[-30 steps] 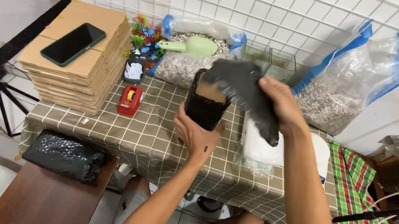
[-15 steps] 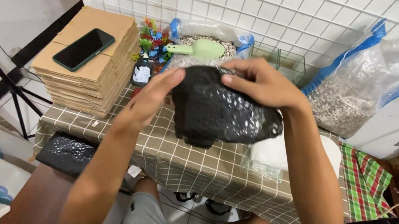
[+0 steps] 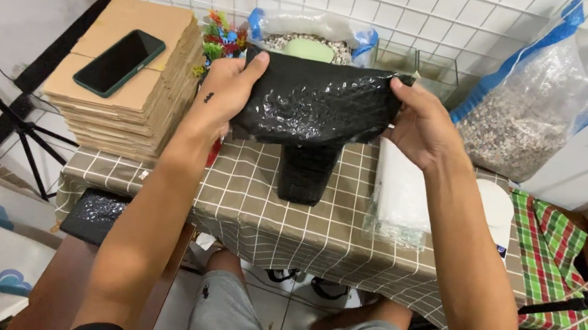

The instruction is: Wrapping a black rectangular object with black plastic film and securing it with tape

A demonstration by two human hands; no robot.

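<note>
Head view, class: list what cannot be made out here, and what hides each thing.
- Green object: only its top shows; the black bag, held by left hand and right hand, covers the rest.
- Black pot: bag hides its rim and contents.
- Gravel bag: top cut off by the frame edge.
- Glass tank: contents unclear through glass.

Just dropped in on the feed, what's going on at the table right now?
A seated person holds a black bubble-wrap sheet stretched between the left hand and right hand, above a checked tablecloth. A black pot-like container stands on the table just below it. A phone lies on a stack of cardboard to the left, and a bag of gravel leans against the wire grid on the right.
</note>
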